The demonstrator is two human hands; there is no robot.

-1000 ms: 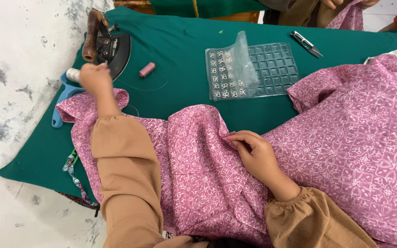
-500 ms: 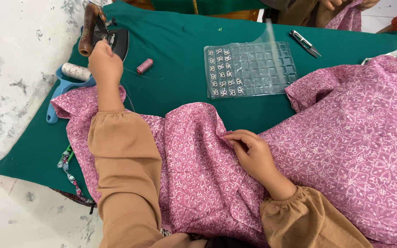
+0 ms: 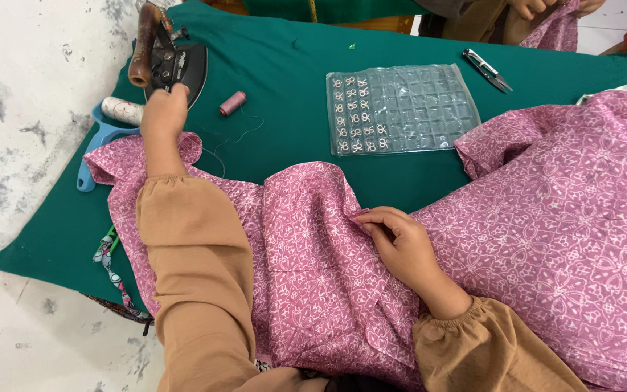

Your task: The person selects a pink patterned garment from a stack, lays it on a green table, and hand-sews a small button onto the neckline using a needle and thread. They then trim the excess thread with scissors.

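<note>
1. From up here I'd say the step in hand is a reach: my left hand (image 3: 162, 110) is stretched out to the old iron (image 3: 172, 62) at the far left corner of the green table (image 3: 284, 87). The fingers are curled at its near edge, but I can't tell if they're actually clamped on anything.
2. My right hand (image 3: 400, 243) lies on the pink patterned cloth (image 3: 546, 232), fingers together and pinching a fold near the middle.
3. My guess is the next move calls for a firm hold on the wooden handle (image 3: 141, 47), with the fold kept pinned flat.
4. Container stuff: a clear plastic blister sheet (image 3: 400, 109) sits past the cloth. Only its left pockets hold small metal hooks; the rest look empty.
5. Pink thread spool (image 3: 232, 103) lies between iron and sheet; snips (image 3: 488, 70) farther right.
</note>
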